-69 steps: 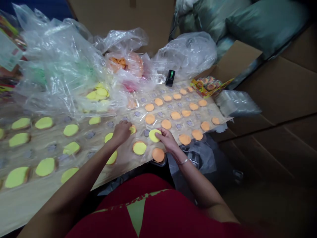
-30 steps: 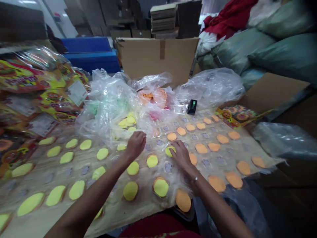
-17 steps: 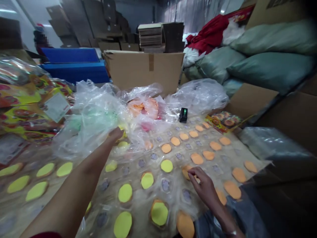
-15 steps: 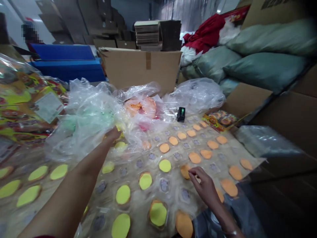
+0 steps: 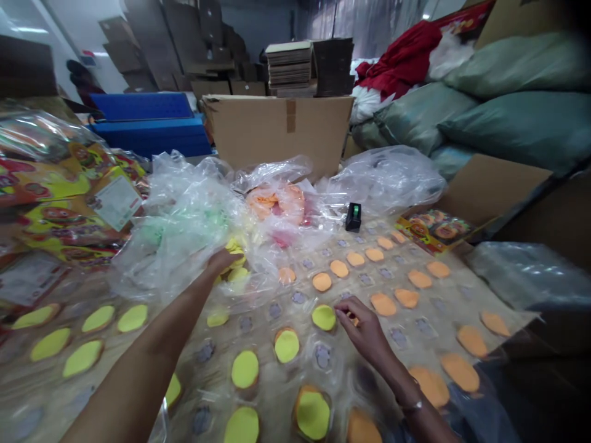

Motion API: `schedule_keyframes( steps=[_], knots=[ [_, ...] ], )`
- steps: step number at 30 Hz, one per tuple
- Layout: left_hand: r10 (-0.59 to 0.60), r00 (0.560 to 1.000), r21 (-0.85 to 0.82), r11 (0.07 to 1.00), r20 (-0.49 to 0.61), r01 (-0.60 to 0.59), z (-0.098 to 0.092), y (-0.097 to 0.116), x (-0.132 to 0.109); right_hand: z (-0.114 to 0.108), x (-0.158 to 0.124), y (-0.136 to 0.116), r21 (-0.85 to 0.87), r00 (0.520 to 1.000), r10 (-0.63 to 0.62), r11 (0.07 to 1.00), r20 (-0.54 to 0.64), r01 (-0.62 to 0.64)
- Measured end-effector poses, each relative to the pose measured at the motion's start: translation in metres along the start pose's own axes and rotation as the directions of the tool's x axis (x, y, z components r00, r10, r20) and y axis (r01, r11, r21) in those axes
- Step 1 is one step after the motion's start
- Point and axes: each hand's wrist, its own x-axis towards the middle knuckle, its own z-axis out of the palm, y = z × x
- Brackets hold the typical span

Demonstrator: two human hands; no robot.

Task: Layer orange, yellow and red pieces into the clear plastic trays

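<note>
My left hand [image 5: 224, 261] reaches into a clear plastic bag [image 5: 180, 209] at a heap of yellow discs [image 5: 237, 274]; its fingers are partly hidden among them. My right hand [image 5: 362, 321] is closed, thumb and fingertips together, at the right edge of a yellow disc [image 5: 324, 317] that lies over an orange one. Whatever is in that pinch is too small to make out. Rows of orange discs [image 5: 339, 268] and grey shapes in small clear trays [image 5: 323, 355] cover the brown table sheet [image 5: 272, 381]. More yellow-topped discs [image 5: 244, 369] lie nearer me.
Behind the bags stands a large cardboard box [image 5: 277, 132]. A black tape dispenser [image 5: 353, 217] sits near the far rows. Printed packages [image 5: 60, 197] are piled at left; an open carton [image 5: 489, 191] stands at right. Full green sacks [image 5: 512, 123] are stacked beyond.
My right hand has moved left from an orange disc to the yellow-topped one. My left hand stays at the yellow heap. The whole view has shifted slightly.
</note>
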Motion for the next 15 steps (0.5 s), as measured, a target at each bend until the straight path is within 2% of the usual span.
schedule_keyframes(
  steps=[8, 15],
  knots=[
    [0.067, 0.998, -0.141, 0.988, 0.004, -0.066, 0.0, -0.011, 0.002, 0.013, 0.006, 0.004, -0.003, 0.998, 0.003, 1.0, 0.069, -0.003],
    [0.101, 0.993, -0.341, 0.937, 0.056, -0.076, -0.003, 0.001, -0.006, 0.024, 0.013, -0.003, 0.006, 0.995, -0.014, 1.0, 0.096, 0.013]
  ],
)
